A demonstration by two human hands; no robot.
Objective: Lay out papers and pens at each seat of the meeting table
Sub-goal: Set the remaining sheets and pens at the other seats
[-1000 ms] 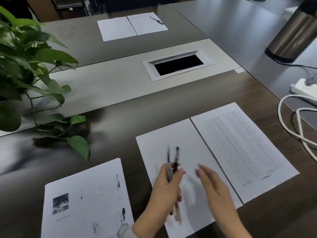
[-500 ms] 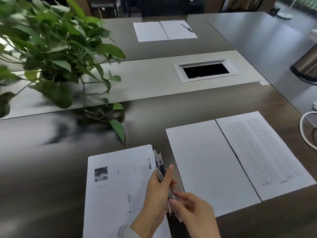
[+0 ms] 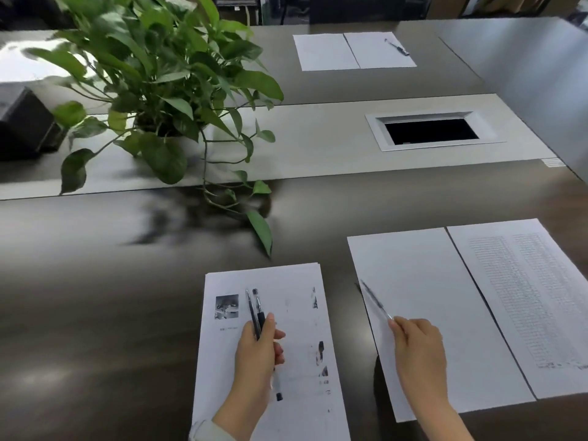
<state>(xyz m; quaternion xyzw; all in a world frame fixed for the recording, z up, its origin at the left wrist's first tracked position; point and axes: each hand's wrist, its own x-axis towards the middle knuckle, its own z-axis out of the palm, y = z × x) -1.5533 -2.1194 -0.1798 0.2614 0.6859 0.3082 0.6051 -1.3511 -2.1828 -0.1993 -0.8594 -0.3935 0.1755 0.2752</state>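
Bottom centre: left hand (image 3: 257, 354) clenched round spare pens (image 3: 257, 316), hovering over the paper stack (image 3: 299, 326). Bottom right: right hand (image 3: 418, 348), fingers (image 3: 396, 327) pinching one pen (image 3: 374, 299) by its end; the barrel, blurred, points up-left over the blank sheet (image 3: 423, 300) near its left edge. Printed sheet (image 3: 525, 297) lies touching it on the right. Step looks like pen placement for this near seat. Next move, my read: lay the pen flat on the paper, release, shift left with the stack. Mid-frame: plant (image 3: 165, 78) upper left, cable hatch (image 3: 429, 130) right. Far top of surface (image 3: 95, 297): seat set, two sheets (image 3: 353, 50) with pen (image 3: 396, 46).
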